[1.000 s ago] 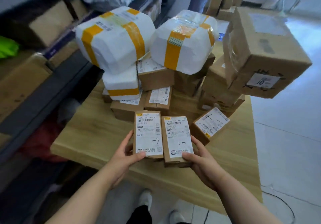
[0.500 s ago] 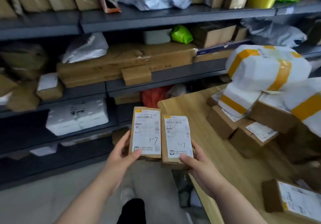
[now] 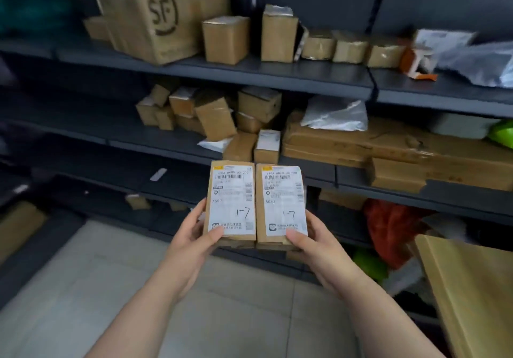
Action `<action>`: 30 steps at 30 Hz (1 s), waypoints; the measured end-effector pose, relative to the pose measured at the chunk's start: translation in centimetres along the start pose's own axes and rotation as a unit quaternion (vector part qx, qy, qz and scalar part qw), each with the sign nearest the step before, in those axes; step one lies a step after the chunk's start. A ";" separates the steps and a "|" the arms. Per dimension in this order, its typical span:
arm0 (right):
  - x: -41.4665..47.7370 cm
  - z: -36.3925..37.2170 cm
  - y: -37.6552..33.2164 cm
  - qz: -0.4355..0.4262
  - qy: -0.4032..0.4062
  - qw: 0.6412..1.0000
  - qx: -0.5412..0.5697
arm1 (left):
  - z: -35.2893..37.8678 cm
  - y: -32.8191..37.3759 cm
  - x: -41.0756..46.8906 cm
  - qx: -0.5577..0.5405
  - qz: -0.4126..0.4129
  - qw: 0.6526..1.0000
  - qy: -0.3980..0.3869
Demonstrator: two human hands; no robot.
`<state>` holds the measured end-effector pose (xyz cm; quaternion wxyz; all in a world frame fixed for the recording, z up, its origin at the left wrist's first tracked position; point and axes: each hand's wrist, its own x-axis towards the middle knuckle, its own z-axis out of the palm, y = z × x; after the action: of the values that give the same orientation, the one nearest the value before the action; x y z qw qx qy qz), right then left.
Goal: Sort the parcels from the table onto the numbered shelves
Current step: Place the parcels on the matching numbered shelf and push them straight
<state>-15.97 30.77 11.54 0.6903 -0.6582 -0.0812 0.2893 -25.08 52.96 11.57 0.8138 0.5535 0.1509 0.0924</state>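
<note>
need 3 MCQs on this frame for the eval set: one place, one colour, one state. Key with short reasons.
1. Where does the large brown cardboard box printed "SF" stand?
A) top visible shelf, left
B) floor
C) wooden table

2. What colour is the metal shelving?
A) white
B) dark grey
C) yellow

3. How are the two white-labelled small brown cardboard parcels, left parcel and right parcel, held?
A) both in the left hand
B) stacked in the right hand
C) side by side, one per hand

Key:
1 A: it sits on the uppermost board in view.
2 B: boards and uprights are dark grey.
3 C: the left hand grips the left parcel and the right hand grips the right parcel.
</note>
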 end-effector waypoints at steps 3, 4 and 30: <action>4.5 6.3 -1.0 -0.009 -0.014 1.000 -0.001 | -5.3 3.2 0.9 -0.009 0.031 0.998 0.046; 5.7 8.5 -1.2 -0.011 -0.020 1.000 0.006 | -7.0 4.1 1.1 -0.006 0.041 0.997 0.067; 32.5 54.1 -3.4 0.081 -0.412 0.899 -0.124 | -41.2 15.8 2.1 -0.106 0.166 0.842 0.502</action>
<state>-14.97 93.92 12.60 0.4819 -0.5649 -0.3404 0.5769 -37.16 95.39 11.83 0.6529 0.3582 0.4345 0.5066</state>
